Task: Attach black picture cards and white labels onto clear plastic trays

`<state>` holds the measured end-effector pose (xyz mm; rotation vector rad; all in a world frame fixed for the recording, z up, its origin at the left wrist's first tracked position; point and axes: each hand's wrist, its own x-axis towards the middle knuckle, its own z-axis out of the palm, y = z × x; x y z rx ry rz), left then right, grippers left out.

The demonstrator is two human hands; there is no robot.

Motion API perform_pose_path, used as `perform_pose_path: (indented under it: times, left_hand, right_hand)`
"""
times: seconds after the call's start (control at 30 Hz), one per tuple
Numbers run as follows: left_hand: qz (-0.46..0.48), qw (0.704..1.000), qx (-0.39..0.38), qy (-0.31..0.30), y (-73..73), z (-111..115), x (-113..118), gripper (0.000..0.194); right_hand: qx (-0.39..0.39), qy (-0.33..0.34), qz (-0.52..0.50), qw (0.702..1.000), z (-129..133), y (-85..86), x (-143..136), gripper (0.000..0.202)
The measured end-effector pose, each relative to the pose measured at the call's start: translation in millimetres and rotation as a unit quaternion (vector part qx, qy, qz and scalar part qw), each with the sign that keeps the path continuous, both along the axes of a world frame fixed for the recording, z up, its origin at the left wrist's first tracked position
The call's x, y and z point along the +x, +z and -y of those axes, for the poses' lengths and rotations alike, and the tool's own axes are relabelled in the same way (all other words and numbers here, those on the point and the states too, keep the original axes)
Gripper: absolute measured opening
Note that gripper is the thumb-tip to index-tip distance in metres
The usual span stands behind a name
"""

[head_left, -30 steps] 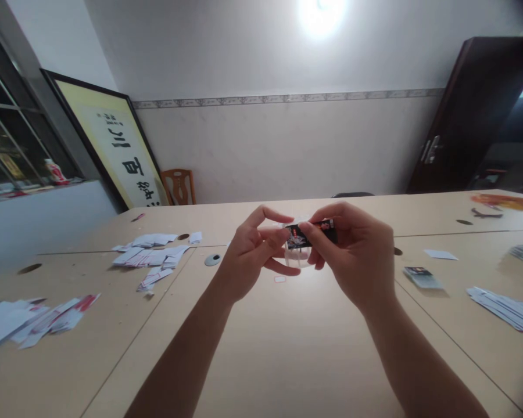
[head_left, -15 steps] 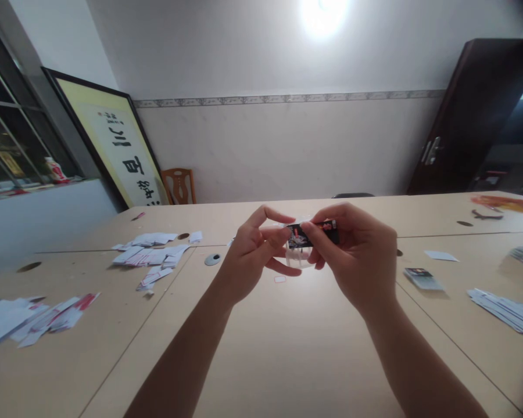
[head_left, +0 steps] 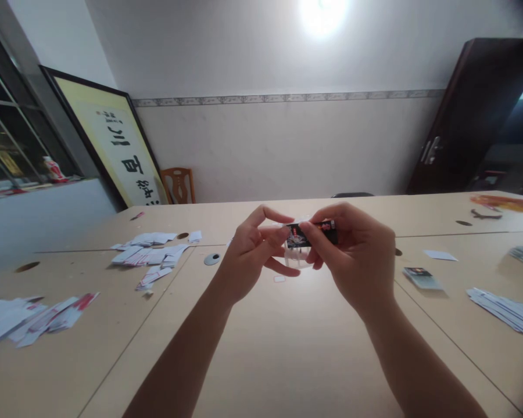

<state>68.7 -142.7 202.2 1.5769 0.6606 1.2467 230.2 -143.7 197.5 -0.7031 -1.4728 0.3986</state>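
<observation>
Above the middle of the table, both hands hold a small clear plastic packet (head_left: 297,257) with a black printed header (head_left: 297,237). My left hand (head_left: 255,249) pinches the header's left end between thumb and index finger, its other fingers behind the clear part. My right hand (head_left: 353,252) is closed on the header's right half, with the thumb pressed across its front. The fingers cover part of the packet, and what it contains, if anything, is too blurred to tell. On the tabletop just below lies a tiny red-edged label (head_left: 279,279).
Loose white paper slips (head_left: 150,255) lie at left, with more papers (head_left: 21,319) nearer me. At right are a similar black-topped clear packet stack (head_left: 422,278), a white slip (head_left: 440,255) and a pile of white strips (head_left: 503,310). A round grey cap (head_left: 211,259) sits left of my hands.
The view has shifted very slightly. Both hands keep the same hold on the packet, with barely any finger movement.
</observation>
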Motion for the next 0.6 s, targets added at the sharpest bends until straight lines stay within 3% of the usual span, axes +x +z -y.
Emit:
perform_pose_path:
  times: [0.6]
  left_hand:
    - [-0.004, 1.0, 0.0, 0.002, -0.6, -1.1, -0.3, 0.029]
  right_hand:
    - [0.0, -0.003, 0.0, 1.0, -0.8, -0.1, 0.2, 0.017]
